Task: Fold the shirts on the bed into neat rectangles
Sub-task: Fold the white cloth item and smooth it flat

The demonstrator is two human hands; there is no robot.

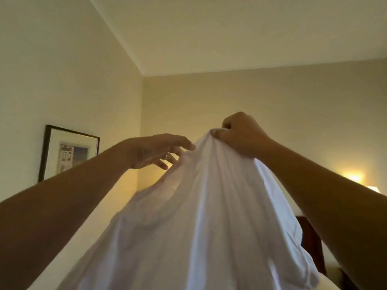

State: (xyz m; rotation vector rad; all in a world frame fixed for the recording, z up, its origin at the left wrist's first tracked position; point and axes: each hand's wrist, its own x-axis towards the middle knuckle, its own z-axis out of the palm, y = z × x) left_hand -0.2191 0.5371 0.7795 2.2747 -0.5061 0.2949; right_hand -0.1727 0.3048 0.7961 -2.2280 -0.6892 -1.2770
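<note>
A room corner with pale cream walls (73, 65) and a white ceiling (240, 28) fills the upper part of the view, a thin moulding marking where they meet. The camera is tilted upward, so the bed itself is not seen.

A white shirt (199, 216) is held up high in front of the wall. Its top edge is pinched by the right hand (240, 135), whose thumb and curled fingers are closed over a bunched peak of the cloth. From that peak the fabric is seen to hang down in long folds, spreading wider toward the bottom edge of the view, where it is cut off. The left hand (155, 151) is seen beside the shirt, just left of the peak, with fingers extended and loosely spread; the fingertips are at the cloth's upper left edge, and whether they actually touch it cannot be told because of blur. Nothing is gripped by this hand. Both bare forearms are raised from the lower corners toward the middle.

Further out, a dark-framed picture (68, 151) is hung on the left wall, partly covered by the left forearm. At the right, a glowing wall lamp (355, 177) is seen above the right forearm, and a dark wooden piece (312, 243) is visible behind the shirt's right side.
</note>
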